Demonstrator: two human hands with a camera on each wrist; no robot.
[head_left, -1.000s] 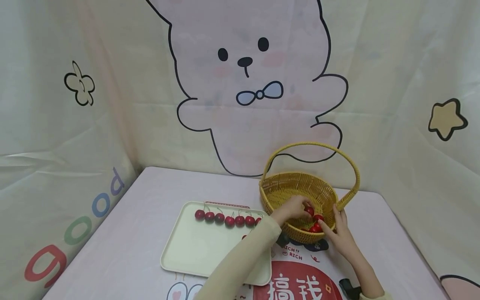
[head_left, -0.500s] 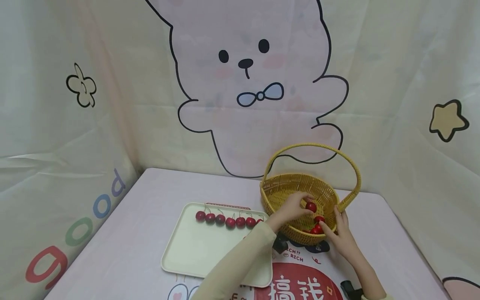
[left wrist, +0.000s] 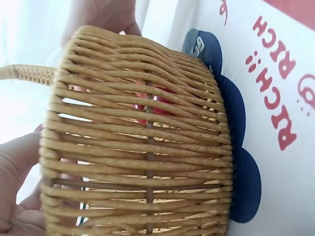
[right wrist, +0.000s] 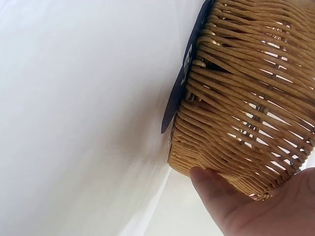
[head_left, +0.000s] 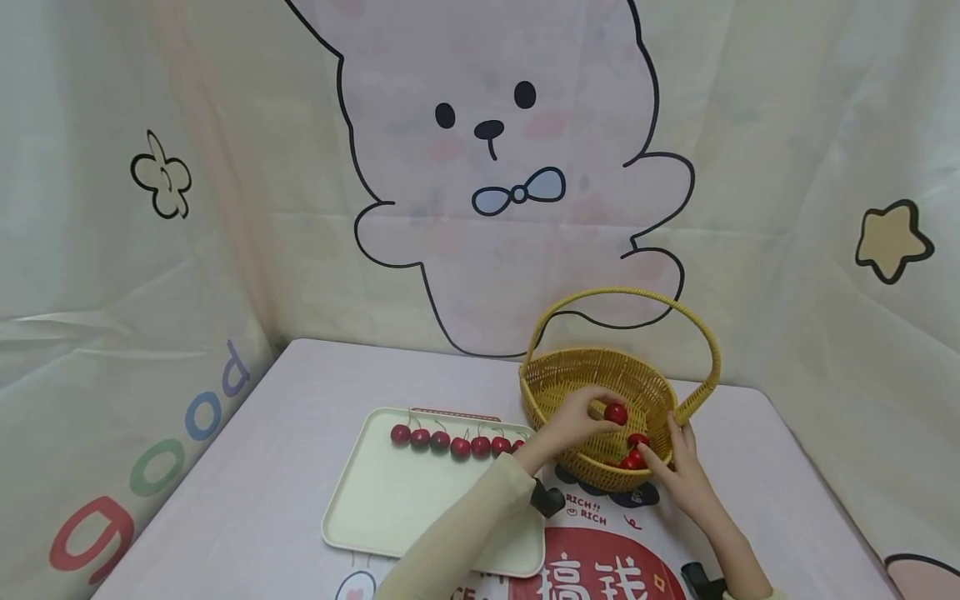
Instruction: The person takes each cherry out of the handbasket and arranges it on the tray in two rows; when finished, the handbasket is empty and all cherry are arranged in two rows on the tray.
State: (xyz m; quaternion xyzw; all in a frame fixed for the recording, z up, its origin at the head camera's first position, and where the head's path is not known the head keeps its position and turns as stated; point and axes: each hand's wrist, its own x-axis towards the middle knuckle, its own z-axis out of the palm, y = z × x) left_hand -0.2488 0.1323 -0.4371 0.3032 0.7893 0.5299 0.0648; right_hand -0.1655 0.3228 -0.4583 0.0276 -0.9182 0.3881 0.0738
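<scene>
A dark red cherry [head_left: 616,413] is pinched between the thumb and fingertips of my left hand [head_left: 576,419], over the inside of a yellow wicker basket [head_left: 545,392]. My right hand [head_left: 686,475] grips the basket's near right rim, thumb over the edge and fingers along the outer wall, as the right wrist view also shows. Several more cherries [head_left: 634,460] lie in the basket near that thumb. In the left wrist view, the woven wall [left wrist: 133,142] hides most of the inside, with some red showing through the gaps.
Left of the basket, a cream tray [head_left: 397,508] bears a row of several stemmed cherries [head_left: 460,448] along its far edge. My left sleeve [head_left: 465,533] crosses the tray and covers part of it. A tall arched handle [head_left: 626,291] rises over the basket.
My left hand has lifted the cherry from beside the others in the basket and drawn it slightly left. The right hand has stayed on the rim.
</scene>
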